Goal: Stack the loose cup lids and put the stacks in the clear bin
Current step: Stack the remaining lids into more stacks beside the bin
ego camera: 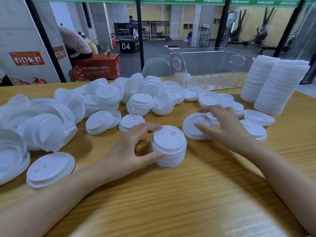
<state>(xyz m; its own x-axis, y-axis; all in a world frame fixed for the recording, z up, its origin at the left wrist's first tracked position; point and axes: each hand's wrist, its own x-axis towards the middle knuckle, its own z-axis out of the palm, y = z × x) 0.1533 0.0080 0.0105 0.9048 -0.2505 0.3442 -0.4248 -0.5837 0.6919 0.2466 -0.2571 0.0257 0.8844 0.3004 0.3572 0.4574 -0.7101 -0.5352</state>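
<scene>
Loose lid (189, 132) lies just right of the short stack (168, 146) the left hand (130, 151) clamps; right hand (227, 125), fingers apart, is nearer.

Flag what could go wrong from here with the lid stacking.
1. The two tall stacks stand on the table beside the clear bin, close to the right hand; a bump from that arm could topple them.
2. Some loose lids lie upside down, like the inverted lid. One added unflipped likely won't nest on the short stack that the left hand grips.
</scene>
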